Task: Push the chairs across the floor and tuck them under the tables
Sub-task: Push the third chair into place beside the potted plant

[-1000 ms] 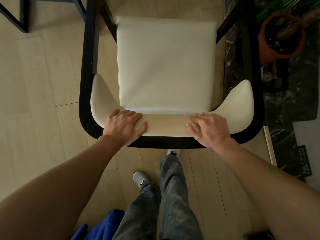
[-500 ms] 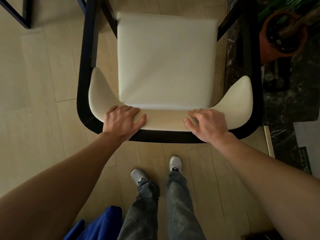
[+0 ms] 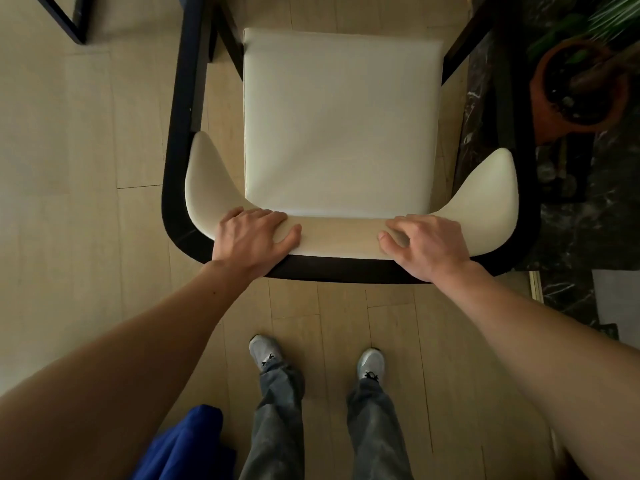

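Since the earlier frame both feet (image 3: 265, 351) have come level behind the chair (image 3: 343, 123), which has gone a little forward. It stands on the wooden floor (image 3: 86, 150), with a dark frame (image 3: 74, 26) far left and a plant pot (image 3: 581, 88) close at its right. The left hand (image 3: 254, 239) and right hand (image 3: 427, 245) hold the padded backrest (image 3: 339, 237), fingers curled over its top — the right ones more hooked. I judge the black frame stiff and rather heavy, the cream pad soft and smooth — so the rigid rim gives the better hold.

A home: pale wood floor (image 3: 86, 237), potted plant (image 3: 581, 84), upholstered chair (image 3: 343, 126).
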`<state>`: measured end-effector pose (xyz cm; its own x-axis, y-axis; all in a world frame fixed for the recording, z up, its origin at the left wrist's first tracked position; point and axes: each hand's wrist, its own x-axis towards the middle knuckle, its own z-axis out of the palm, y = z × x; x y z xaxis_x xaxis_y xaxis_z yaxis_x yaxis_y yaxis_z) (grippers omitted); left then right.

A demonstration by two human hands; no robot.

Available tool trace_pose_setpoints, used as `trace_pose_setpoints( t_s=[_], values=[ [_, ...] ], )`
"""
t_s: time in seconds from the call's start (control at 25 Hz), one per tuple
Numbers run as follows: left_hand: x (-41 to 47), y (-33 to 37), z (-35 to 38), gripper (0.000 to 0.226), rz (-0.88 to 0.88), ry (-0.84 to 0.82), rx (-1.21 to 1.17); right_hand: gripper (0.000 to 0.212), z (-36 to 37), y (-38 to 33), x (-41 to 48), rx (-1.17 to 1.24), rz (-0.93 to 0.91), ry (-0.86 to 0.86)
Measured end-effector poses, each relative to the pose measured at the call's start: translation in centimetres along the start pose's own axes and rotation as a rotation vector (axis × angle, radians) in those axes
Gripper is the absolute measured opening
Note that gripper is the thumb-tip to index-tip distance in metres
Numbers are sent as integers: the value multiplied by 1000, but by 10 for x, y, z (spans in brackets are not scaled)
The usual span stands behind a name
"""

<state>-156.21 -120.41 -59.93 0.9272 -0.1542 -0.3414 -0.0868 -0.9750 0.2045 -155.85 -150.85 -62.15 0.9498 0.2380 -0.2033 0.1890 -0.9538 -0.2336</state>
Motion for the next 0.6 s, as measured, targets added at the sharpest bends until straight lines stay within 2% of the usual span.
trace_pose_setpoints(
  t_s=[0.32,0.48,0.6],
  values=[
    [-12,55,23,67,-41,16,-15,66,-16,53,-8,-23,-129,-4],
    [-24,72,32,80,-26,-4,11,70,-19,71,-18,-37,-294,-21],
    [-29,83,36,94,-2,-69,34,72,-24,82,-22,-44,-345,-72]
  ],
)
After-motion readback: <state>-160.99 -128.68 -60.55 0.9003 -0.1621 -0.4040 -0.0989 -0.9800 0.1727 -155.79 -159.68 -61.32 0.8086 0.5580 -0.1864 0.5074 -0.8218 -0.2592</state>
